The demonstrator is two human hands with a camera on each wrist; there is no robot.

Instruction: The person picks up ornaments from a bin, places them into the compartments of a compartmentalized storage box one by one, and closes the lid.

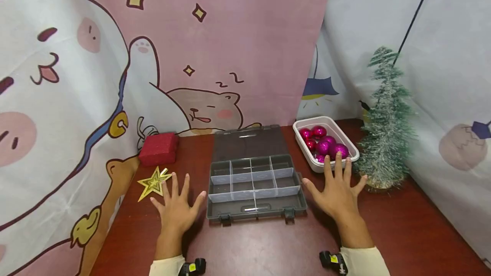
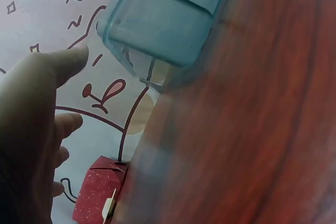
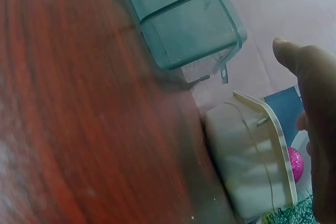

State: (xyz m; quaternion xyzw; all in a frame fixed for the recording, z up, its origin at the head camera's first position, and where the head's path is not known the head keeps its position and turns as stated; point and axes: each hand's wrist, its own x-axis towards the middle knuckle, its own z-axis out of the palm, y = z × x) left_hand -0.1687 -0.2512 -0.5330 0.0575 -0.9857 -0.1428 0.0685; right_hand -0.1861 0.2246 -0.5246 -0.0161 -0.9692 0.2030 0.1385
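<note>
Both hands are spread with straight fingers and hold nothing. My left hand (image 1: 177, 210) is between a gold star (image 1: 154, 183) and a clear grey divided plastic box (image 1: 256, 206); its fingertips overlap the star's right side in the head view, and contact cannot be told. The box stands with its lid (image 1: 249, 143) laid back, and its compartments look bare. On the other side, my right hand (image 1: 339, 201) is beside the box, fingers toward a white plastic tub (image 1: 319, 168) of shiny red and magenta baubles (image 1: 326, 145). The left wrist view shows the box's side (image 2: 163, 19) beyond the thumb.
A red glittery box (image 1: 158, 149) sits at the back left of the brown table (image 1: 253, 248). At the right stands a small frosted artificial Christmas tree (image 1: 385, 135). Printed cartoon curtains (image 1: 238, 46) enclose the back and sides.
</note>
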